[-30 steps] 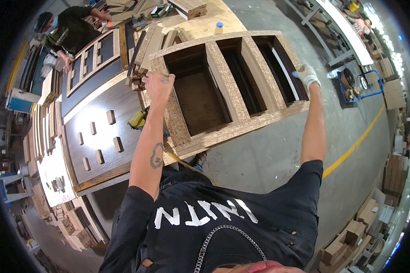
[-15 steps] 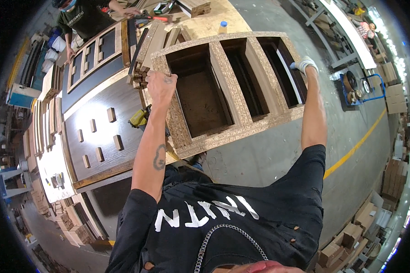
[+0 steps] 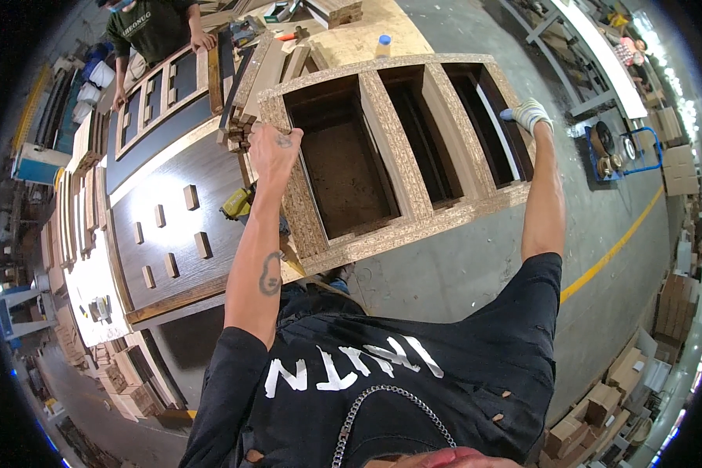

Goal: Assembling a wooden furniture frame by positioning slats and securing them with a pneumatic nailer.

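A particleboard cabinet frame [image 3: 398, 147] with three dark open compartments lies before me, its left end by the workbench and its right part out over the floor. My left hand [image 3: 274, 150], bare, is closed at the frame's left edge, its fingertips partly hidden. At the far right edge my right hand [image 3: 532, 115], in a white striped glove, has its fingers curled over the rim. Just left of my left forearm, partly covered by it, rests a yellow-green power tool [image 3: 236, 203].
Small wood blocks [image 3: 190, 197] stand on a dark panel [image 3: 210, 273] at left. Wood strips [image 3: 265, 74] are stacked beyond my left hand, near a blue-capped bottle [image 3: 383, 47]. A co-worker [image 3: 144, 27] handles a slatted frame [image 3: 208, 66]. A blue cart [image 3: 643, 144] stands right.
The cabinet frame's right end has shifted slightly right, and my right hand has gone with it. The co-worker's hand has come from the red-orange tool onto the slatted frame.
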The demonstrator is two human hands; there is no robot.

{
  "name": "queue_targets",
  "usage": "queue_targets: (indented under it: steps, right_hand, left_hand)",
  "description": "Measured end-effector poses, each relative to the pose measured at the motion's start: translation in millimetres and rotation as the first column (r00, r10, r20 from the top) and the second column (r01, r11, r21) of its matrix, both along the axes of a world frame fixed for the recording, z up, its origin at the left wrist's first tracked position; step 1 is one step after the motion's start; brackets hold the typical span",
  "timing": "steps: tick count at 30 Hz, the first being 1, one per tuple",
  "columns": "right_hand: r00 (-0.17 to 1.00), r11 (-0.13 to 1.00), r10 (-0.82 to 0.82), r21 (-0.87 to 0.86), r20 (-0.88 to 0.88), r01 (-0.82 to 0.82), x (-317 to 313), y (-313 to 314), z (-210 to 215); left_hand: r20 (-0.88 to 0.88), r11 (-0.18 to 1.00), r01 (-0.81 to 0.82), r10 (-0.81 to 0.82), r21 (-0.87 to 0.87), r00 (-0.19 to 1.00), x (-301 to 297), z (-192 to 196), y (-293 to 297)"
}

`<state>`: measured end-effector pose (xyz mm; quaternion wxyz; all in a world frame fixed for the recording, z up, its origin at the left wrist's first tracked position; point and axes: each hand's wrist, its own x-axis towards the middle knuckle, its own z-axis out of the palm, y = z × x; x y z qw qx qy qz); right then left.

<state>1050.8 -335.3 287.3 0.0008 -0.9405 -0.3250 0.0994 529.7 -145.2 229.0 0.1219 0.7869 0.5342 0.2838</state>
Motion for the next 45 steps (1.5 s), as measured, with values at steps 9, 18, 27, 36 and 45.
queue_targets:
  steps: [9,18,27,36,45]
  right_hand:
    - [0.997,0.997,0.038,0.072,-0.07,-0.033,1.0,-5.2,-3.7]
    - [0.977,0.998,0.063,0.012,-0.201,-0.062,-18.9,-7.2,4.5]
    - [0.98,0.989,0.145,-0.048,0.133,-0.14,-10.9,-92.9,-22.2]
    - [0.979,0.979,0.203,-0.019,0.004,-0.203,18.0,-104.6,-36.6]
    - [0.981,0.975,0.195,0.107,-0.011,-0.193,32.8,-104.7,-51.6]
  left_hand:
    - [0.039,0.999,-0.013,0.014,-0.03,0.999,-4.4,3.8,-1.8]
    - [0.125,1.0,-0.004,0.007,-0.028,0.992,-12.1,-3.1,-13.6]
    - [0.328,0.916,0.225,-0.111,-0.333,0.938,-39.4,22.9,-96.6]
    - [0.223,0.904,0.18,-0.097,-0.389,0.97,-37.7,24.8,-94.3]
    - [0.185,0.955,0.205,-0.166,-0.215,0.969,-45.5,14.2,-94.8]
